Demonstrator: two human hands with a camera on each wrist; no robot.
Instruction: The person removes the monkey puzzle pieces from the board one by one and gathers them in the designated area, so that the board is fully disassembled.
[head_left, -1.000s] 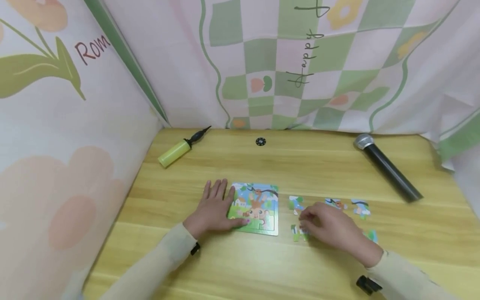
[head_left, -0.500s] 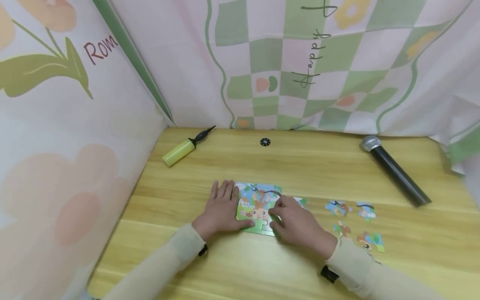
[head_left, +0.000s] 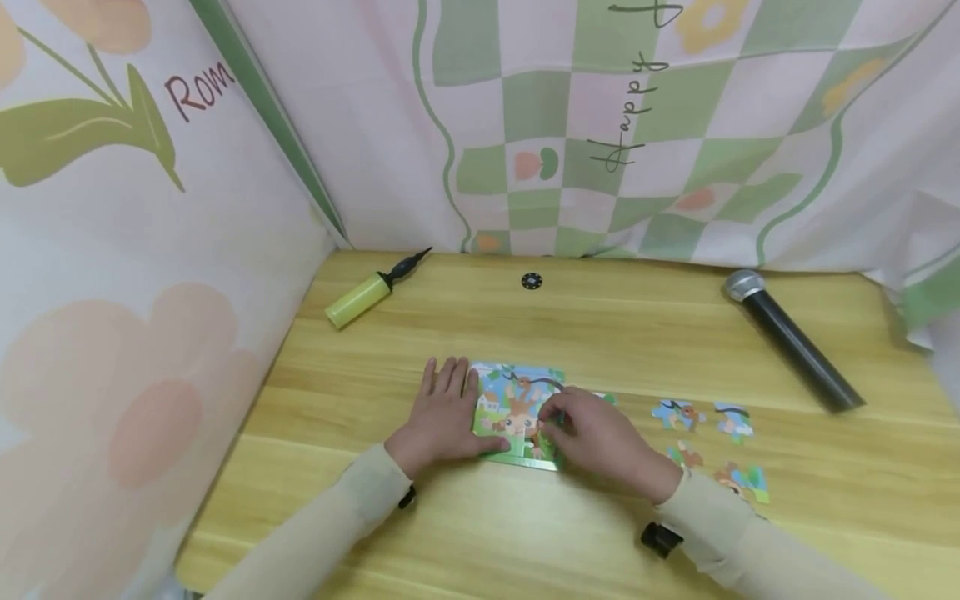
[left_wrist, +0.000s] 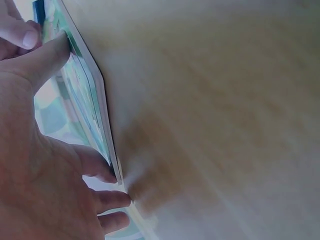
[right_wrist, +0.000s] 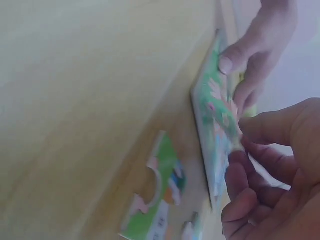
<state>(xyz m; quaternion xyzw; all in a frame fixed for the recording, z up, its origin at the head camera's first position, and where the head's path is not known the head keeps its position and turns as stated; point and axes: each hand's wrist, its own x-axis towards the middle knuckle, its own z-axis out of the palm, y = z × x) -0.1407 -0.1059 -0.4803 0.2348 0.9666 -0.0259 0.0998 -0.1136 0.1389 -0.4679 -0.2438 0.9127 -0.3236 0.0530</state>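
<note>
A square picture puzzle board lies flat on the wooden table. My left hand rests flat beside it, its thumb pressing the board's left rim. My right hand hovers over the board's right half, its curled fingertips pinching a small puzzle piece against the picture. The right wrist view shows those fingers at the board's face, with a loose piece lying beside it. Several more loose pieces lie to the right.
A yellow hand pump lies at the back left, a small black disc at the back middle, and a black microphone at the back right. Patterned cloth walls the table's left and back.
My right hand lifted a piece from the loose ones on the right and carried it left onto the board. The left hand kept still on the board's left edge.
</note>
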